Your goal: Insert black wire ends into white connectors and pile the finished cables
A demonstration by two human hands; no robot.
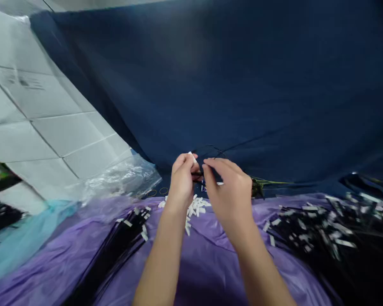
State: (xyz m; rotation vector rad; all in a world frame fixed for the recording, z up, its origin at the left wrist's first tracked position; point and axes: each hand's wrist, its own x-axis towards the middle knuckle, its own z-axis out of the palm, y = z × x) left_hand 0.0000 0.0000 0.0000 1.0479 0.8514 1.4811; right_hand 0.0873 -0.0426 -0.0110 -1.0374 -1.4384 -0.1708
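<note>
My left hand (182,180) is closed around a thin black cable (196,174), and a small white tag (193,157) sticks out between its thumb and fingers. Just to its right, my right hand (231,187) has thumb and forefinger drawn together in a pinch; what lies between the tips is too small to make out. A thin black loop (212,146) arches behind the fingers of both hands. Below and between my wrists, a pile of small white pieces (197,206) rests on purple plastic sheeting (207,259).
Black strands with white ends (124,238) lie left, and a larger tagged bundle (319,225) lies right. Crumpled clear plastic (121,176) sits by the white tiles (57,131). Rubber bands (163,191) lie near it. Dark blue cloth (226,76) hangs ahead.
</note>
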